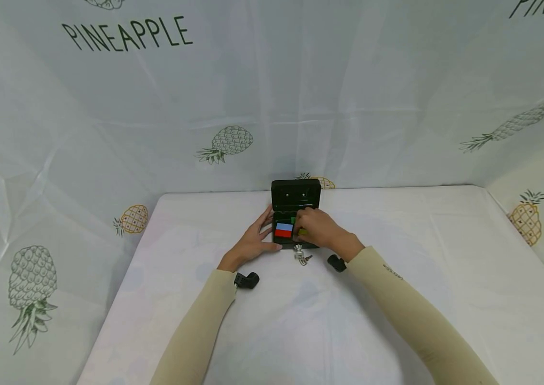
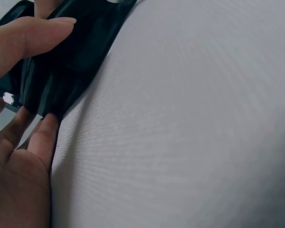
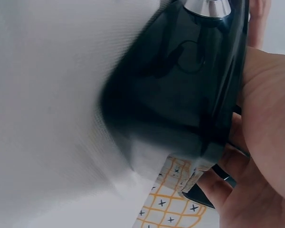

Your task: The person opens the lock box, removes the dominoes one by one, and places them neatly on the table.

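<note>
A black box (image 1: 296,246) stands with its lid (image 1: 296,195) raised. Inside, on the left, lie a blue block (image 1: 284,226) and a red block (image 1: 282,233); bits of green (image 1: 293,220) and yellow (image 1: 303,232) show by the right hand. The left hand (image 1: 250,241) spreads along the box's left side, its thumb at the front corner; the left wrist view shows that thumb (image 2: 35,35) over the box (image 2: 80,47). Curled fingers of the right hand (image 1: 322,229) reach into the right part; what they hold is hidden. The right wrist view shows the box's outer wall (image 3: 180,90) beside the palm (image 3: 270,114).
Keys on a ring (image 1: 303,260) hang or lie at the silver lock (image 1: 298,248) on the box's front. A white cloth (image 1: 272,331) covers the table, and a pineapple-print sheet (image 1: 272,96) stands behind it. Dark wrist devices (image 1: 247,280) sit by both cuffs.
</note>
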A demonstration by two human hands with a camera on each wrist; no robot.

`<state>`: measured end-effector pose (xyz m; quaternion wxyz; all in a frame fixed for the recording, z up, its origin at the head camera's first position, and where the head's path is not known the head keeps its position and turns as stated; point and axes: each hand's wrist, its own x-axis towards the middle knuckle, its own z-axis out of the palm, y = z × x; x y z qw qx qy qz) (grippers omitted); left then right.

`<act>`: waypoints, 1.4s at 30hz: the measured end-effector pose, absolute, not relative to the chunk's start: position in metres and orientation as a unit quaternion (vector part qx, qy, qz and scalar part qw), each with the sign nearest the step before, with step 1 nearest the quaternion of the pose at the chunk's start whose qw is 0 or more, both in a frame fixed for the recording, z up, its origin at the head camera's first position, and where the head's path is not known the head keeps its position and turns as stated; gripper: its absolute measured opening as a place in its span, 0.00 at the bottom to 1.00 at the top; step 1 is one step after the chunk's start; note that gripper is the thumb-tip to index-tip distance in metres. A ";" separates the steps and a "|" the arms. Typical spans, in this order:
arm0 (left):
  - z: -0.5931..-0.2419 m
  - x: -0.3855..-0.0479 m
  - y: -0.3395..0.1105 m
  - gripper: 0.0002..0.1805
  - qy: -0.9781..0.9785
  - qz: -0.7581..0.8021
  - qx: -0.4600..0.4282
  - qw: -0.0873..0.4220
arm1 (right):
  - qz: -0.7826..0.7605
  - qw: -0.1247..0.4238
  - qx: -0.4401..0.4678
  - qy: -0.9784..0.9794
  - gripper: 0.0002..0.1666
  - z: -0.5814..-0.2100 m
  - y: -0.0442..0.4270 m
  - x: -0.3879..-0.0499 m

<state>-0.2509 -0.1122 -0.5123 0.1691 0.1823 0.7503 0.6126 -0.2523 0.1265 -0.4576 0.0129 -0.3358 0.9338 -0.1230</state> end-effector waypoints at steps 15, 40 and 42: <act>-0.509 -0.248 -0.112 0.65 0.753 0.610 0.177 0.171 | -0.102 0.012 -0.337 0.936 0.09 -0.460 0.123 -0.258; -0.511 -0.249 -0.112 0.65 0.751 0.612 0.183 0.169 | -0.153 -0.033 -0.340 0.927 0.07 -0.467 0.127 -0.256; -0.511 -0.249 -0.112 0.65 0.750 0.613 0.185 0.168 | -0.147 -0.057 -0.350 0.923 0.09 -0.468 0.128 -0.254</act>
